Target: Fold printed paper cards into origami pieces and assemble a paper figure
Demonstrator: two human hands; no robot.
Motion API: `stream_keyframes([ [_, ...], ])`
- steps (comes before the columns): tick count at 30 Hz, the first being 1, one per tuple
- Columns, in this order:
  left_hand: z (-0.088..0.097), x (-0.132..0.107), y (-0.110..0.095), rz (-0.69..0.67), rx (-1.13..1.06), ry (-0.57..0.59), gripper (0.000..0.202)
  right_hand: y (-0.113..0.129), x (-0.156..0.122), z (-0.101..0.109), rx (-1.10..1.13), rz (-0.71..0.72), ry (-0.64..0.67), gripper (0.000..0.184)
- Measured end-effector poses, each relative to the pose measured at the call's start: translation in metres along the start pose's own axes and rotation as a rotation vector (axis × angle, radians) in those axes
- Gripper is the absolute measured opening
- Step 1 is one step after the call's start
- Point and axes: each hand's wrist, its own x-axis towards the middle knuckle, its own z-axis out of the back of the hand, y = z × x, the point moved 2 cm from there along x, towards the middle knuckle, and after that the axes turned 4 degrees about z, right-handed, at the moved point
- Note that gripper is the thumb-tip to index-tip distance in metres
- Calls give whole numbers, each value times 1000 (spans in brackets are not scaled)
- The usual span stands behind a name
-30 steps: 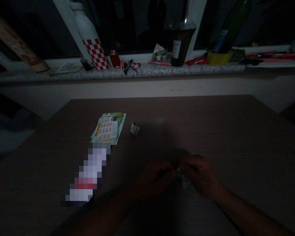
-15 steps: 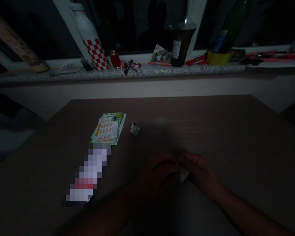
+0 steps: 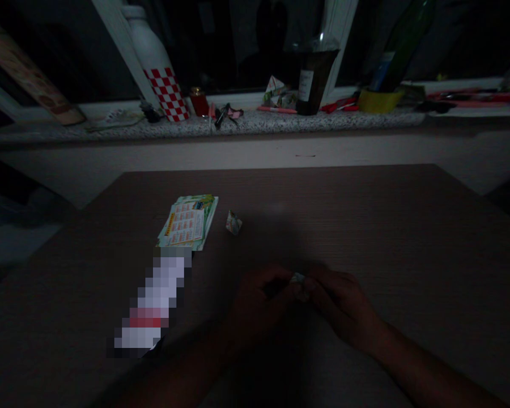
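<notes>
A dim view down onto a brown wooden table (image 3: pixel 365 215). Nearest the viewer, just below centre at about 6 o'clock, two bare forearms come in from the bottom edge and the hands meet.

The left hand (image 3: pixel 261 297) and the right hand (image 3: pixel 342 300) are both curled closed, with their fingertips pinched together on a small folded paper (image 3: pixel 298 278). The paper sits between the two hands, just above the table top. Only a pale corner of it shows, on the far side of the fingertips toward 12 o'clock. The rest is hidden by the fingers and the dark, so its long axis and the way it points cannot be told.

At 9 o'clock from the hands lies a long blurred strip (image 3: pixel 153 303), its long axis running from 7 to 1 o'clock. Touching the strip's far end is a stack of calendar cards (image 3: pixel 188 222), lying flat on the same slant. Just beside the stack, at 3 o'clock from it, rests a second folded paper piece (image 3: pixel 233 222), well apart from the hands at their 11 o'clock.

Farthest away, along 12 o'clock, a speckled stone windowsill (image 3: pixel 187 127) crosses the view. On it stand, from 10 to 2 o'clock:
- a white bottle with a red check band (image 3: pixel 155 62)
- a small red jar (image 3: pixel 199 102)
- a dark bottle (image 3: pixel 312 79)
- a green bottle (image 3: pixel 402 42), behind a yellow roll (image 3: pixel 374 101)
</notes>
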Motion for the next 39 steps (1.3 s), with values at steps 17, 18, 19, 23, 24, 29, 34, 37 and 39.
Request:
stream_keyframes([
  [17,4,1,-1,-15,-104,115,12,-6,0,-3,302,-107,126,34],
  [18,4,1,-1,-11,-102,114,12,-7,0,-2,308,-110,126,34],
  [19,4,1,0,1,-102,112,13,-7,0,-2,310,-108,125,35],
  [23,2,2,3,-13,0,98,21,-7,-1,-4,291,-81,148,36],
  [24,2,2,3,-46,67,100,23,-7,-2,-5,289,-80,156,36],
  [29,2,0,-3,-179,284,89,22,-8,-3,-7,300,-77,154,37],
  [34,1,-2,-1,-146,227,110,24,-7,-3,-6,323,-89,111,37],
  [37,1,-2,-1,-185,292,130,27,-7,-3,-6,323,-90,103,36],
  [39,1,-2,-1,-202,328,136,28,-8,-3,-6,328,-98,104,36],
])
